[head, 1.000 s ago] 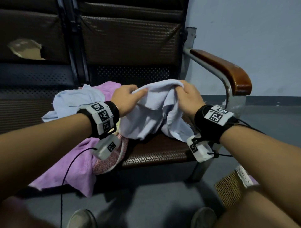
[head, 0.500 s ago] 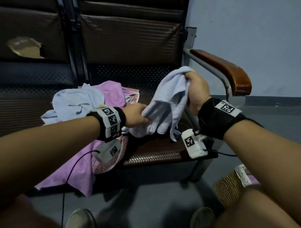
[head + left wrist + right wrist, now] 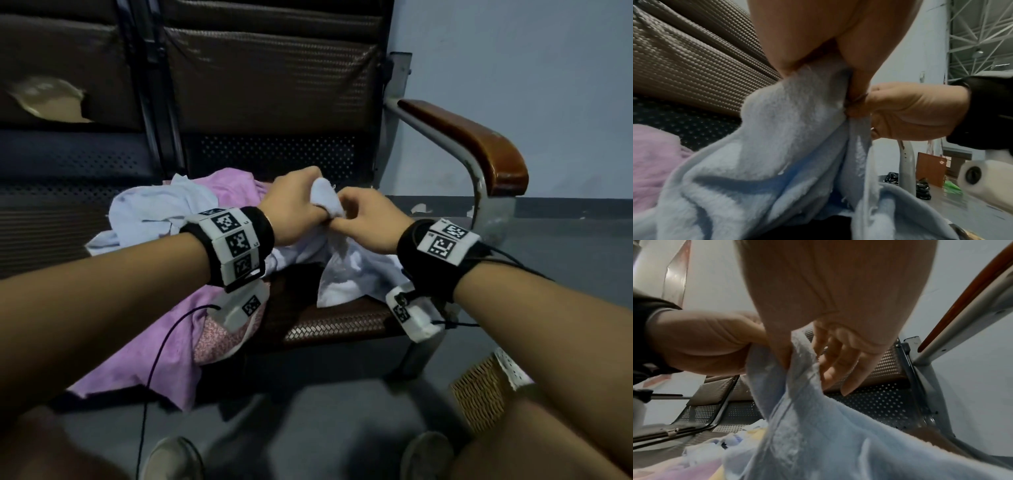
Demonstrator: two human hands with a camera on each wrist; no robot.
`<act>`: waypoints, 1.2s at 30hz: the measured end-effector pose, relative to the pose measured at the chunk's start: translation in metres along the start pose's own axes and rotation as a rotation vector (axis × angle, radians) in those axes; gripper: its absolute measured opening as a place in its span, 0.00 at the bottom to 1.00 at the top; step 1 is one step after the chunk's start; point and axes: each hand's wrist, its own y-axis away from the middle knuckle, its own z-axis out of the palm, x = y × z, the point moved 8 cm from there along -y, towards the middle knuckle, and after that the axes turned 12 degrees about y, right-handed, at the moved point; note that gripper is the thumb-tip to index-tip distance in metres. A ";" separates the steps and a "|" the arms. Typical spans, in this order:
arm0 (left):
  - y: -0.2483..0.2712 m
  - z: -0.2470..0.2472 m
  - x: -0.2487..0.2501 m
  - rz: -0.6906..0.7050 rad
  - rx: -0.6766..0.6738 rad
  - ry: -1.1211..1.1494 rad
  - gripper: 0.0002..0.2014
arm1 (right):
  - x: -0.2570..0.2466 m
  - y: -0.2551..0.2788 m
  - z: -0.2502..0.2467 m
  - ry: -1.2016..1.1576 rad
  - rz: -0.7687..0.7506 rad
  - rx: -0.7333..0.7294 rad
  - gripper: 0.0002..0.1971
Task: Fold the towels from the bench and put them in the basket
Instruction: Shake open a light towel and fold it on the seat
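While held above the bench seat (image 3: 329, 318), the pale blue towel (image 3: 346, 270) hangs bunched between both hands. Left hand (image 3: 294, 209) fingers are clamped on its top; right hand (image 3: 368, 219) pinches the adjacent edge. Basket (image 3: 479, 394) stands near right.

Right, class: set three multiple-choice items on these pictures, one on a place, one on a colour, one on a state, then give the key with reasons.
1. Where is the woven basket?
A. on the floor right of the bench
B. on the seat
C. on the armrest

2. What colour is the towel that both hands hold?
A. pink
B. light blue
C. yellow

3. What state is that towel in?
A. folded flat
B. in the basket
C. bunched, hanging from the grip

Key: 1 A, it stands low beside the bench; 2 B, the light blue towel; 3 C, the left hand and the right hand pinch its top edge.
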 end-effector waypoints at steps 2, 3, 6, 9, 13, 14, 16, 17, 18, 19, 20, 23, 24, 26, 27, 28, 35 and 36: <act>0.000 -0.002 -0.003 -0.006 0.007 -0.044 0.14 | 0.007 -0.001 -0.006 0.034 0.037 0.049 0.08; -0.001 -0.005 -0.007 -0.011 0.021 -0.070 0.14 | 0.012 -0.001 -0.009 0.048 0.062 0.069 0.09; 0.002 -0.012 -0.023 -0.032 0.015 -0.157 0.16 | 0.020 0.002 -0.015 0.097 0.077 0.097 0.11; 0.005 -0.013 -0.044 -0.129 -0.008 -0.213 0.08 | 0.014 0.004 -0.018 0.163 0.031 0.123 0.22; 0.000 -0.025 -0.065 -0.297 0.058 -0.037 0.15 | 0.001 0.012 -0.029 0.135 -0.037 0.210 0.24; -0.002 -0.031 -0.069 -0.336 0.115 -0.015 0.14 | -0.001 0.015 -0.033 0.111 -0.042 0.245 0.22; -0.005 -0.039 -0.073 -0.398 0.166 -0.050 0.15 | -0.005 0.019 -0.041 0.091 -0.070 0.314 0.17; -0.007 -0.039 -0.074 -0.434 0.150 -0.086 0.17 | -0.009 0.022 -0.044 0.071 -0.098 0.338 0.12; -0.008 -0.040 -0.077 -0.470 0.146 -0.107 0.18 | -0.014 0.023 -0.045 0.050 -0.126 0.343 0.06; -0.008 -0.042 -0.077 -0.497 0.164 -0.122 0.19 | -0.019 0.025 -0.046 0.033 -0.155 0.336 0.06; -0.008 -0.045 -0.078 -0.533 0.197 -0.099 0.19 | -0.023 0.026 -0.045 0.031 -0.187 0.320 0.13; -0.008 -0.052 -0.074 -0.604 0.283 0.057 0.21 | -0.041 0.029 -0.036 0.111 -0.286 0.218 0.23; -0.009 -0.050 -0.073 -0.605 0.325 0.216 0.22 | -0.045 0.029 -0.029 0.151 -0.310 0.158 0.22; -0.010 -0.041 -0.060 -0.597 0.355 0.506 0.21 | -0.048 0.029 -0.009 0.243 -0.311 -0.020 0.20; -0.009 -0.035 -0.054 -0.594 0.359 0.615 0.20 | -0.046 0.029 0.002 0.292 -0.279 -0.101 0.21; -0.008 -0.029 -0.047 -0.584 0.352 0.712 0.18 | -0.044 0.029 0.009 0.326 -0.241 -0.143 0.21; 0.010 -0.006 0.006 -0.500 0.241 1.007 0.17 | -0.009 0.009 0.002 0.243 0.199 0.107 0.25; 0.009 -0.004 0.014 -0.457 0.176 1.018 0.18 | -0.006 0.007 0.001 0.280 0.234 0.116 0.23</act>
